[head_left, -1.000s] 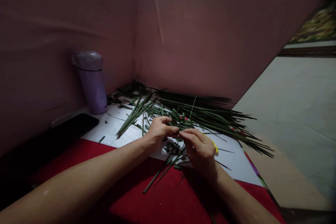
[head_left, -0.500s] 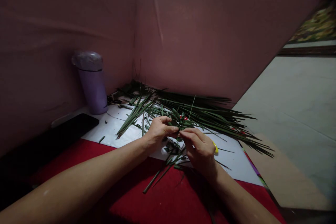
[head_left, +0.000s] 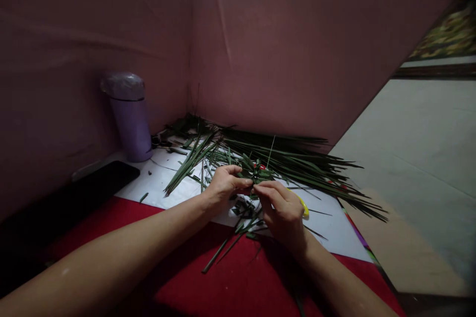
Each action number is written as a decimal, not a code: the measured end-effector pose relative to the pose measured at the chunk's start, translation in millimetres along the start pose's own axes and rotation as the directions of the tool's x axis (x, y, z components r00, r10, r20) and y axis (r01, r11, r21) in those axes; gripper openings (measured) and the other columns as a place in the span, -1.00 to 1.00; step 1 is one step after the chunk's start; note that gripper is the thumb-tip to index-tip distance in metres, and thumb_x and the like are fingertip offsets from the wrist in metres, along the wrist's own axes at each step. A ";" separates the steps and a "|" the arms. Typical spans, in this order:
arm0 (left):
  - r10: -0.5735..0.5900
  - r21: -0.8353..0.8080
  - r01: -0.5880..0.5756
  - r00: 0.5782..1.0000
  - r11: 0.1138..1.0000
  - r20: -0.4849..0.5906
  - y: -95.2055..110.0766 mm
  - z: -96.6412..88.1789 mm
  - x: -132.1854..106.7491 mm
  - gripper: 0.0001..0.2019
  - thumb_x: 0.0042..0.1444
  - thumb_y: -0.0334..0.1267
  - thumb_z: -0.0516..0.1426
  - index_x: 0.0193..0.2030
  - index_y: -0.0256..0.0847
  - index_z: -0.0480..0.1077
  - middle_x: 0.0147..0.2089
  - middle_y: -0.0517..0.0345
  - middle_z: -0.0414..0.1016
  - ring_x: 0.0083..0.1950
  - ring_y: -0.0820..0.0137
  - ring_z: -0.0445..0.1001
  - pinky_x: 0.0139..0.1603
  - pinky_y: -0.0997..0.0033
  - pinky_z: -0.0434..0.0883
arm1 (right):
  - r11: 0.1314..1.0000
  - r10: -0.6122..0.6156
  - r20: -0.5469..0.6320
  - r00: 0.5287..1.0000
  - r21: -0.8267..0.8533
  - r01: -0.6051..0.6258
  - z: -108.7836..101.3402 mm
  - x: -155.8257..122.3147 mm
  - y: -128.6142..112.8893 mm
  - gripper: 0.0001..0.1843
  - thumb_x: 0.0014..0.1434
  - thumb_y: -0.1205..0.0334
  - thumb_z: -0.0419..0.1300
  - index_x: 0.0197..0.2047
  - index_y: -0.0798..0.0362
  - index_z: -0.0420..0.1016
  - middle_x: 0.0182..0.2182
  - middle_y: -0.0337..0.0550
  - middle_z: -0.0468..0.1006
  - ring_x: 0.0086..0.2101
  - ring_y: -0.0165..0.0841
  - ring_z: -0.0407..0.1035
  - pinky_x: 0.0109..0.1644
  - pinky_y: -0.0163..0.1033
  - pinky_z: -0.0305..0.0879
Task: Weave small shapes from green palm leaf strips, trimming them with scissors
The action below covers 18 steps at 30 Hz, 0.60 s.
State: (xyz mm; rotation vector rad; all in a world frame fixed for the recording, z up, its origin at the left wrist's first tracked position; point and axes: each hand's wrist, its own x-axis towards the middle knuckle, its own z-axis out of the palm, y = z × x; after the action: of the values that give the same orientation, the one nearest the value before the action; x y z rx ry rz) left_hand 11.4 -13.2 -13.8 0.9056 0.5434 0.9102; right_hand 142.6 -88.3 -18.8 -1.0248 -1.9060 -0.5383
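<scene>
My left hand (head_left: 225,185) pinches a small green piece folded from leaf strips (head_left: 257,171), thumb on the near side. At the lower edge of that piece my right hand (head_left: 280,208) has its thumb and fingers pressed together; whatever is in the pinch is too small to make out. Cut leaf scraps (head_left: 243,210) and a thin stem lie below the hands. Behind my right hand a yellow handle (head_left: 304,207) shows in part, the rest of it covered.
Long green leaves (head_left: 312,161) are spread on white paper (head_left: 340,230) behind the hands. A shorter leaf bundle (head_left: 189,163) lies at left. A purple tumbler (head_left: 132,126) and a black phone (head_left: 119,174) stand further left. Pink walls (head_left: 260,59) close off the back; red cloth (head_left: 178,267) covers the front.
Both hands keep nearly the same place on the leaf piece. My right hand has shifted very slightly, and more of the yellow handle shows beside it.
</scene>
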 end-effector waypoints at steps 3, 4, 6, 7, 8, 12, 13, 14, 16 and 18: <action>0.016 -0.007 -0.016 1.000 1.000 0.005 -1.0 -0.9 0.9 -0.70 -0.35 -0.53 0.26 -0.42 -0.30 0.30 -0.53 0.13 0.46 -0.53 0.39 0.46 -0.44 0.40 0.39 | 1.000 0.003 0.010 1.000 -0.005 -0.003 0.0 -0.1 0.1 -0.75 0.07 0.54 0.07 -0.21 0.09 0.42 -0.35 -0.05 0.51 -0.35 -0.34 0.40 -0.34 -0.25 0.37; 0.018 -0.009 -0.018 1.000 1.000 0.005 -1.2 -1.1 1.1 -0.70 -0.35 -0.53 0.26 -0.42 -0.30 0.30 -0.54 0.14 0.45 -0.54 0.40 0.45 -0.45 0.40 0.39 | 1.000 0.005 0.015 1.000 -0.011 -0.005 -0.1 -0.1 0.1 -0.75 0.08 0.54 0.07 -0.22 0.08 0.42 -0.35 -0.05 0.51 -0.35 -0.34 0.40 -0.34 -0.26 0.36; 0.014 -0.007 -0.014 1.000 1.000 0.005 -1.3 -1.4 1.0 -0.70 -0.35 -0.52 0.27 -0.42 -0.30 0.30 -0.55 0.15 0.45 -0.55 0.40 0.45 -0.46 0.41 0.38 | 1.000 0.013 0.026 1.000 -0.017 -0.013 -0.2 -0.1 0.1 -0.76 0.09 0.52 0.06 -0.22 0.07 0.43 -0.35 -0.06 0.51 -0.36 -0.34 0.41 -0.35 -0.26 0.36; 0.015 -0.004 -0.014 1.000 1.000 0.013 -1.3 -1.4 0.9 -0.70 -0.35 -0.51 0.27 -0.42 -0.30 0.30 -0.54 0.15 0.45 -0.54 0.40 0.45 -0.45 0.41 0.38 | 1.000 0.017 0.030 0.999 -0.017 -0.016 -0.2 -0.1 0.2 -0.76 0.09 0.51 0.05 -0.22 0.07 0.43 -0.35 -0.06 0.51 -0.36 -0.34 0.41 -0.35 -0.25 0.36; 0.018 0.001 -0.018 1.000 1.000 0.022 -1.2 -1.3 0.6 -0.71 -0.35 -0.51 0.27 -0.43 -0.30 0.31 -0.54 0.14 0.45 -0.54 0.40 0.45 -0.44 0.41 0.39 | 1.000 0.019 0.033 0.999 -0.014 -0.018 -0.2 -0.1 0.2 -0.76 0.10 0.51 0.05 -0.22 0.07 0.43 -0.35 -0.06 0.51 -0.35 -0.34 0.41 -0.34 -0.25 0.36; 0.021 0.026 -0.022 1.000 0.999 0.019 0.4 0.0 -1.8 -0.74 -0.34 -0.50 0.27 -0.46 -0.29 0.30 -0.57 0.19 0.43 -0.55 0.42 0.44 -0.46 0.43 0.38 | 1.000 0.017 0.029 0.999 -0.001 -0.017 0.2 0.3 -0.4 -0.76 0.09 0.51 0.05 -0.23 0.09 0.44 -0.35 -0.04 0.51 -0.35 -0.32 0.41 -0.35 -0.23 0.36; 0.018 0.033 -0.019 1.000 0.999 0.011 1.0 0.5 -2.7 -0.74 -0.34 -0.49 0.26 -0.46 -0.29 0.30 -0.58 0.21 0.41 -0.56 0.42 0.44 -0.47 0.43 0.37 | 1.000 0.016 0.026 1.000 -0.001 -0.016 0.3 0.4 -0.6 -0.76 0.09 0.51 0.05 -0.23 0.09 0.44 -0.35 -0.04 0.51 -0.36 -0.32 0.41 -0.35 -0.23 0.36; 0.019 0.040 -0.019 1.000 0.999 0.008 1.5 1.0 -3.4 -0.74 -0.34 -0.49 0.26 -0.47 -0.28 0.30 -0.59 0.22 0.40 -0.57 0.43 0.43 -0.47 0.43 0.37 | 1.000 0.016 0.023 1.000 -0.002 -0.016 0.4 0.5 -0.8 -0.77 0.09 0.50 0.04 -0.24 0.09 0.44 -0.36 -0.04 0.51 -0.36 -0.32 0.41 -0.35 -0.23 0.36; 0.038 0.047 -0.039 0.999 0.998 0.026 2.1 1.6 -4.4 -0.74 -0.36 -0.49 0.26 -0.46 -0.29 0.31 -0.58 0.22 0.41 -0.55 0.43 0.43 -0.44 0.41 0.39 | 1.000 0.019 0.017 1.000 0.003 -0.019 0.3 0.7 -1.1 -0.76 0.09 0.50 0.04 -0.24 0.08 0.44 -0.36 -0.05 0.51 -0.37 -0.33 0.41 -0.36 -0.24 0.36; 0.052 0.053 -0.054 0.998 0.997 0.045 2.2 1.7 -4.6 -0.73 -0.37 -0.50 0.26 -0.46 -0.30 0.32 -0.57 0.21 0.41 -0.53 0.42 0.44 -0.41 0.40 0.39 | 1.000 0.022 0.009 1.000 0.017 -0.023 0.0 0.9 -1.1 -0.76 0.09 0.51 0.05 -0.23 0.06 0.44 -0.35 -0.07 0.51 -0.37 -0.35 0.40 -0.36 -0.26 0.36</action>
State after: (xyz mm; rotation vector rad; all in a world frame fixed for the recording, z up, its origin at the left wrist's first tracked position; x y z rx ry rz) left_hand 9.2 -17.2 -10.9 0.9903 0.5108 0.9251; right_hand 141.4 -88.6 -18.0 -1.0380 -1.9016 -0.5043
